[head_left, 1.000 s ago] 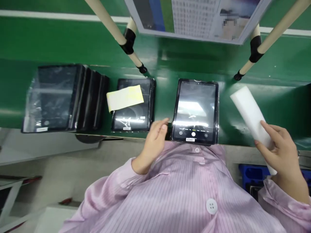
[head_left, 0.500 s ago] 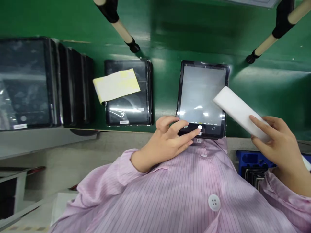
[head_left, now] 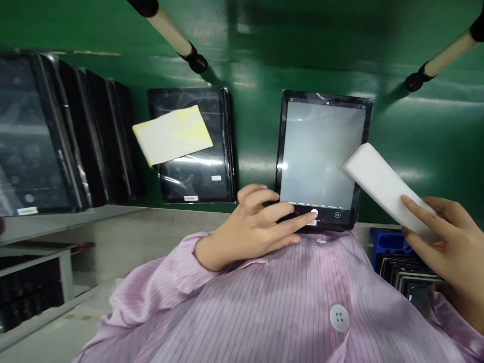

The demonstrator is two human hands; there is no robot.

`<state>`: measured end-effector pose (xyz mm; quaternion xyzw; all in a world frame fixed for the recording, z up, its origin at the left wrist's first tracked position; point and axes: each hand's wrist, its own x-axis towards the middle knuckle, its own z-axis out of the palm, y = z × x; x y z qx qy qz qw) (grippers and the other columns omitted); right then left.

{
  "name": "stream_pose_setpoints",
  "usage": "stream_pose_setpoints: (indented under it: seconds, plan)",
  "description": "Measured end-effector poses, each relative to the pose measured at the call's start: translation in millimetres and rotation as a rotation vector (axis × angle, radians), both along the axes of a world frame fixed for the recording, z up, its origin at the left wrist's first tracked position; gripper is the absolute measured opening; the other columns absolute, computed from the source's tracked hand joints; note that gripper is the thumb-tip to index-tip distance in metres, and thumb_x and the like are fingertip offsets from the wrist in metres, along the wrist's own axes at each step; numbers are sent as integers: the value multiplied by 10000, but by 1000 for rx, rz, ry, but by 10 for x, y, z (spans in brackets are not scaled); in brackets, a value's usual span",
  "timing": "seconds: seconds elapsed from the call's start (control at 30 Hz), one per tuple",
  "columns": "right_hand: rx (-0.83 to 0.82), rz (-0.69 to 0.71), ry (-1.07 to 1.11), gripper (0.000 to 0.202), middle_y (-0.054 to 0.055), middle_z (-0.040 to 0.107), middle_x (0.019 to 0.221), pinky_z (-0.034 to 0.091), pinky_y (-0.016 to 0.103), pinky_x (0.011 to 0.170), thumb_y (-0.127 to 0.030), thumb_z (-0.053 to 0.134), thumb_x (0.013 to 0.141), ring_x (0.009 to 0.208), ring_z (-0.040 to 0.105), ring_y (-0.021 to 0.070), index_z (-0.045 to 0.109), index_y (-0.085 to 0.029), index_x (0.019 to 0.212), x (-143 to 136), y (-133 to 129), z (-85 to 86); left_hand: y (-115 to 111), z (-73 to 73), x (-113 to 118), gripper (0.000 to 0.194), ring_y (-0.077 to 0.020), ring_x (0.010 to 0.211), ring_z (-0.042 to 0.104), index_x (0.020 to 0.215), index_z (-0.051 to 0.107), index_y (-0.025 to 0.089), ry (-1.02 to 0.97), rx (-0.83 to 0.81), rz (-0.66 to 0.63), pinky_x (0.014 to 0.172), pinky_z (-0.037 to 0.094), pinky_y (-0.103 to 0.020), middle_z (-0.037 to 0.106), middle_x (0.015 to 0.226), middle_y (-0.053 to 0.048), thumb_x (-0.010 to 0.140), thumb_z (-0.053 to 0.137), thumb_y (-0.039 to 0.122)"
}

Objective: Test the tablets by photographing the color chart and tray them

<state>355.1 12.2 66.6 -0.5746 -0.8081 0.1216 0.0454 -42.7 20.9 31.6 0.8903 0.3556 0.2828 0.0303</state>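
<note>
A tablet (head_left: 321, 151) with a lit, pale grey camera screen lies on the green table in front of me. My left hand (head_left: 257, 222) reaches over its lower left corner, fingers apart and holding nothing. One fingertip is at the round white shutter button near the bottom edge. My right hand (head_left: 446, 234) grips a long white block (head_left: 389, 189) between thumb and fingers, on the tablet's right. The block slants up and left, its far end overlapping the tablet's right edge; whether it touches the screen I cannot tell.
Left of the lit tablet, a dark tablet stack (head_left: 192, 176) bears a yellow-and-white paper (head_left: 174, 136). Several more dark tablets (head_left: 30, 136) are stacked at far left. Two stand legs (head_left: 172, 33) reach down onto the green table (head_left: 257, 146). A blue rack (head_left: 389, 242) holds flat devices at lower right.
The view has shifted slightly, so the lit tablet looks larger and lower. Both hands keep nearly the same pose, the left fingertip still at the shutter button and the right hand still gripping the white block.
</note>
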Motion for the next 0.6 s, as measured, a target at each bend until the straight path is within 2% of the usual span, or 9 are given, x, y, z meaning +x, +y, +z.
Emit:
stream_pose_setpoints:
  seconds: [0.07, 0.13, 0.2, 0.27, 0.33, 0.37, 0.43, 0.53, 0.6]
  plan:
    - [-15, -10, -12, 708, 30, 577, 1337, 642, 425, 768, -345, 641, 956, 982, 678, 257, 369, -638, 1541, 17, 16, 9, 20, 15, -125, 386, -240, 964, 468, 1227, 767, 299, -123, 68, 82, 884, 489, -406, 418, 1014, -60, 1066, 462, 474]
    - [-24, -15, -18, 703, 28, 589, 1331, 650, 431, 754, -355, 644, 953, 967, 689, 260, 375, -646, 1534, 39, 32, 11, 5, 24, -241, 411, -249, 972, 482, 1295, 743, 305, -200, 77, 229, 847, 520, -427, 378, 1029, -69, 1060, 447, 468]
    - [-22, -19, -25, 700, 28, 605, 1319, 656, 441, 732, -357, 649, 945, 953, 700, 269, 389, -647, 1526, 65, 49, 10, -39, 16, -314, 416, -268, 1018, 501, 1370, 694, 367, -224, -1, 370, 851, 545, -454, 373, 1064, -77, 1058, 439, 467]
    - [-18, -26, -25, 702, 25, 616, 1309, 664, 431, 696, -347, 659, 933, 941, 707, 270, 408, -648, 1515, 87, 69, 12, -87, -19, -339, 408, -279, 1061, 514, 1408, 648, 425, -261, -112, 444, 864, 561, -468, 379, 1103, -81, 1056, 445, 469]
    - [-27, -20, -18, 706, 22, 618, 1298, 662, 392, 629, -343, 671, 924, 921, 705, 259, 418, -653, 1506, 95, 88, 17, -118, -79, -329, 454, -286, 1110, 522, 1476, 576, 427, -300, -202, 429, 897, 576, -470, 394, 1159, -86, 1039, 492, 515]
    - [-37, -13, -10, 710, 23, 614, 1294, 659, 366, 599, -341, 671, 924, 916, 701, 251, 414, -656, 1506, 92, 95, 21, -124, -117, -317, 541, -297, 1158, 523, 1538, 507, 410, -305, -251, 396, 934, 579, -481, 402, 1213, -96, 1018, 527, 561]
    - [-63, 5, 22, 712, 27, 600, 1288, 650, 321, 558, -332, 657, 933, 903, 691, 234, 400, -659, 1512, 77, 101, 27, -124, -197, -290, 861, -352, 1325, 482, 1673, 259, 356, -271, -383, 298, 1037, 558, -540, 371, 1405, -149, 950, 599, 676]
    - [-74, 13, 69, 713, 37, 583, 1281, 650, 303, 543, -309, 625, 948, 869, 687, 219, 385, -647, 1528, 48, 82, 28, -117, -312, -247, 1243, -460, 1570, 249, 1685, -141, 327, -168, -624, 152, 1157, 452, -665, 118, 1682, -246, 854, 683, 745]
    - [-69, 18, 71, 723, 42, 581, 1280, 660, 326, 567, -293, 616, 955, 834, 691, 215, 373, -636, 1541, 41, 54, 19, -122, -373, -223, 1324, -479, 1618, 143, 1654, -234, 345, -129, -725, 89, 1191, 389, -712, 9, 1739, -258, 835, 746, 694]
